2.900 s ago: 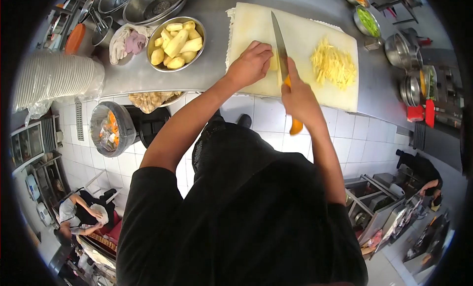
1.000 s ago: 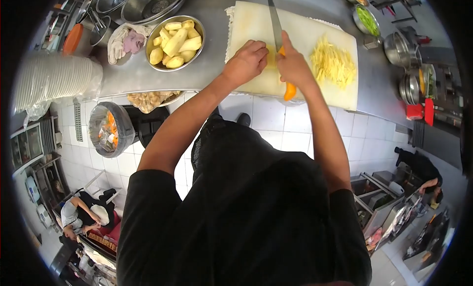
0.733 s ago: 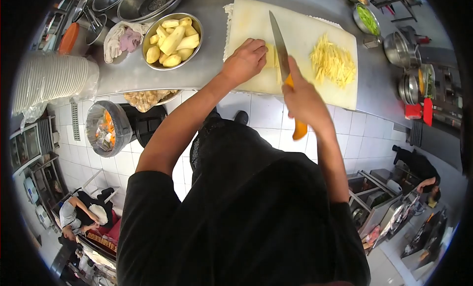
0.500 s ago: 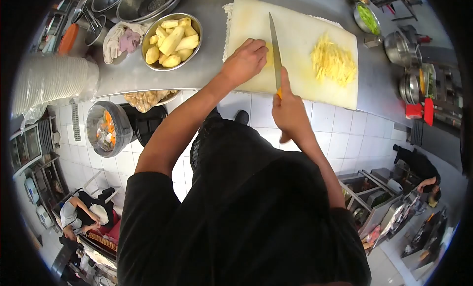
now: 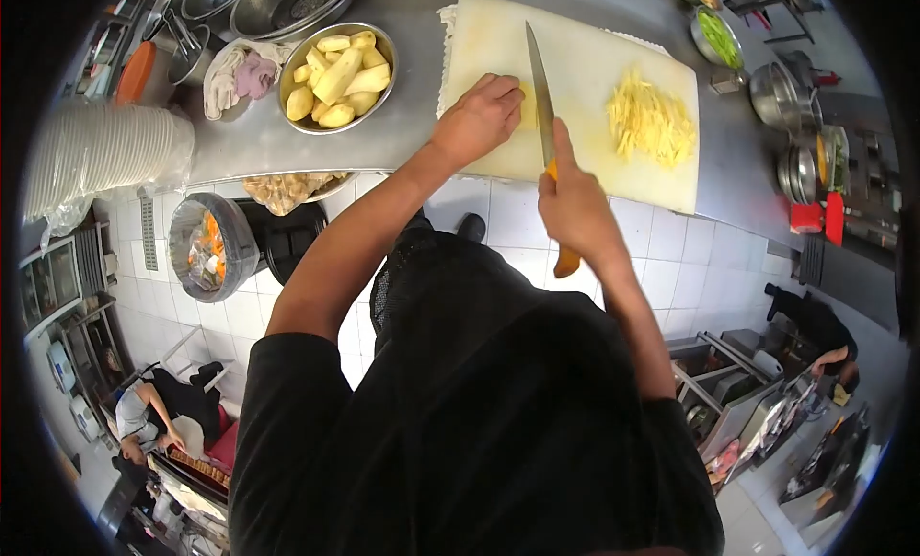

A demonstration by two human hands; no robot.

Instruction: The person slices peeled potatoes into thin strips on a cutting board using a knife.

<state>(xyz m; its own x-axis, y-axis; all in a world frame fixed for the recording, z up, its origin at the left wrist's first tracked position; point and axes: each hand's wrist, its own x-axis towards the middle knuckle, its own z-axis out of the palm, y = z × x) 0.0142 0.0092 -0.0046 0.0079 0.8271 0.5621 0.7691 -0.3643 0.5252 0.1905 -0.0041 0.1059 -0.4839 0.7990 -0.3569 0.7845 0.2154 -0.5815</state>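
Observation:
My right hand point(image 5: 579, 211) is wrapped around the orange handle of a long kitchen knife point(image 5: 540, 81), its forefinger stretched along the blade's spine. The blade points away from me over a white cutting board point(image 5: 575, 57). Just left of the blade, my left hand point(image 5: 477, 122) is closed with curled fingertips on a piece of peeled potato point(image 5: 525, 113), most of it hidden. A heap of thin potato strips point(image 5: 652, 120) lies on the board's right side. Peeled whole potatoes point(image 5: 337, 80) fill a steel bowl point(image 5: 290, 108) left of the board.
A cloth point(image 5: 230, 81), stacked plastic containers point(image 5: 115, 153) and steel bowls point(image 5: 287, 10) stand on the left. Bowls of cut vegetables point(image 5: 714, 38) sit at right. Below the counter is a lined waste bin point(image 5: 211, 283). Two other people point(image 5: 163, 412) work behind, left and right.
My right hand has drawn the knife slightly back toward me and to the right, showing more of the handle's end. My left hand stays nearly in place.

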